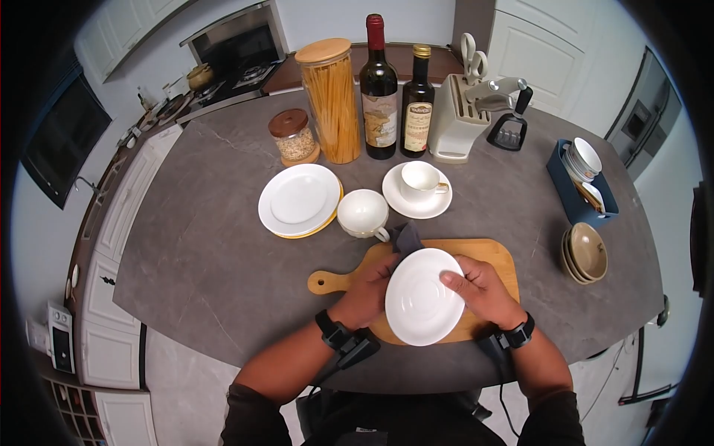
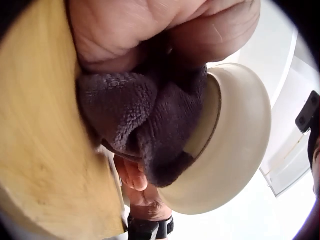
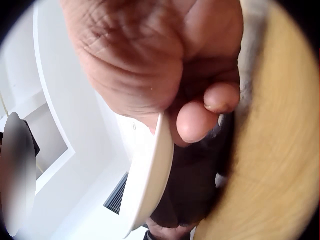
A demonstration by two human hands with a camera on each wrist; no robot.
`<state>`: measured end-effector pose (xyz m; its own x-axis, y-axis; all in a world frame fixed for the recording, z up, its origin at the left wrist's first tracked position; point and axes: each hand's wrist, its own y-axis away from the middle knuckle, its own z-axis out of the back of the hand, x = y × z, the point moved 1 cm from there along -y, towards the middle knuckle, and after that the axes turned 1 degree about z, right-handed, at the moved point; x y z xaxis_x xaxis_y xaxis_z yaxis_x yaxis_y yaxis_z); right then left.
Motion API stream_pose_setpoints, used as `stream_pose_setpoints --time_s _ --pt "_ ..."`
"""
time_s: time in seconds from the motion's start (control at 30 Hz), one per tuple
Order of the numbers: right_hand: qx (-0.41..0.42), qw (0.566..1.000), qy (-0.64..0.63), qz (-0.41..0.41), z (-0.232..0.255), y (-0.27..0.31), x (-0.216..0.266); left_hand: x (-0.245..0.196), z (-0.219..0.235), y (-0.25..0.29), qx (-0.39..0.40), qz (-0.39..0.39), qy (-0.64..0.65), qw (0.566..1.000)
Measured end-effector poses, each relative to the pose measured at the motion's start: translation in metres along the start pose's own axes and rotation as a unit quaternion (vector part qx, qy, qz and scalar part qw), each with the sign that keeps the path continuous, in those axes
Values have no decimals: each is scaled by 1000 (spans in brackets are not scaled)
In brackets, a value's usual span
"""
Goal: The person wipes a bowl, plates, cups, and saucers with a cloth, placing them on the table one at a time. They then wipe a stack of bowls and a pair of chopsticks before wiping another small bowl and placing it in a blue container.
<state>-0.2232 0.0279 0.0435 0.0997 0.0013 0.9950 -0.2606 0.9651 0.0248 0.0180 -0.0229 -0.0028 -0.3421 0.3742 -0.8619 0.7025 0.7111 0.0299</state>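
Note:
A white saucer point(image 1: 424, 297) is held tilted above the wooden board point(image 1: 498, 260). The right hand point(image 1: 487, 291) grips its right edge, thumb on the upper face and fingers beneath, as the right wrist view also shows at the saucer's rim point(image 3: 150, 175). Behind the saucer's left side, the left hand point(image 1: 364, 295) holds a dark grey cloth point(image 1: 406, 238). In the left wrist view the bunched cloth point(image 2: 145, 115) lies against the underside of the saucer point(image 2: 235, 145), below the left hand point(image 2: 160, 30).
Beyond the board stand a white cup point(image 1: 363, 213), stacked plates point(image 1: 300, 199) and a cup on a saucer point(image 1: 416, 204). Jars, two bottles point(image 1: 379, 111) and a knife block point(image 1: 455, 126) are at the back. Brown bowls point(image 1: 587, 253) and a blue basket point(image 1: 569, 186) are at right.

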Motion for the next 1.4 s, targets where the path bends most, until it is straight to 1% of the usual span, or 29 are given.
stream_pose_setpoints --time_s 0.07,0.1,0.17,0.2,0.23,0.3,0.37,0.43,0.5,0.57,0.6,0.7,0.83,0.87,0.9,0.93,0.97,1.0,1.03,1.07,1.1,1.17,1.2,1.23,1.3,1.33,1.37,1.4 --pt "4 999 39 18 8 0 1 5 1 -2 -46 19 52 997" --pt "4 999 39 19 13 0 -1 6 1 -2 -45 20 52 997" --pt "-36 997 57 26 20 -3 -3 2 -2 -4 -58 -16 100 993" --pt "-70 996 36 31 19 -3 0 1 -2 -4 -57 -16 100 993" --pt "-71 996 37 31 20 -5 -3 1 -1 -4 -49 -20 89 995" --pt "-126 991 13 49 23 -9 -10 1 0 -4 -42 -25 79 996" --pt "-137 989 24 45 20 -11 -12 2 0 -4 -6 0 37 999" --pt "-160 986 -14 36 14 -14 -20 -1 -7 -1 0 4 25 1000" --pt "-146 988 -30 37 3 -14 -17 1 -9 0 7 9 11 1000" --pt "-131 990 -46 39 -7 -12 -13 4 -7 2 4 -6 -48 999" --pt "-121 991 -34 42 -11 -11 -10 5 -9 4 -25 -71 -116 990" --pt "-101 994 -18 45 -16 -8 -4 9 0 4 -17 -59 -128 990" --pt "-55 998 4 43 -15 -4 1 10 3 6 -11 -72 -115 991" --pt "-36 998 11 43 -15 -3 3 12 7 5 13 -66 -75 995" --pt "-36 998 11 43 -14 -2 7 13 9 5 37 -59 -35 997" --pt "-21 998 37 53 -13 -1 11 9 7 4 37 -59 -35 997" --pt "-7 996 63 63 -11 -1 14 3 3 3 34 -37 -8 999" --pt "-8 996 63 63 -7 -2 14 0 0 2 31 -16 19 999" --pt "9 997 67 49 -1 -2 13 2 -1 0 32 -15 18 999" --pt "25 997 71 35 5 -1 12 6 0 -2 -4 -6 28 1000" --pt "24 997 71 35 12 0 11 8 0 -4 -40 3 37 998" --pt "2 993 114 1 25 1 5 3 -1 -5 -38 -4 36 999" --pt "-15 995 96 -11 30 0 1 1 -2 -5 -37 -11 37 999" --pt "-15 995 96 -11 34 -1 -2 1 -2 -5 -37 -11 37 999" --pt "-74 993 87 18 44 -5 -6 2 -3 -7 -38 -16 54 998" --pt "-93 991 95 17 50 -7 -9 2 -3 -7 -38 -17 54 998" --pt "-93 991 95 17 56 -9 -14 2 -4 -7 -31 -21 37 999" --pt "-122 989 79 26 61 -11 -19 2 -3 -6 -23 -25 20 999"
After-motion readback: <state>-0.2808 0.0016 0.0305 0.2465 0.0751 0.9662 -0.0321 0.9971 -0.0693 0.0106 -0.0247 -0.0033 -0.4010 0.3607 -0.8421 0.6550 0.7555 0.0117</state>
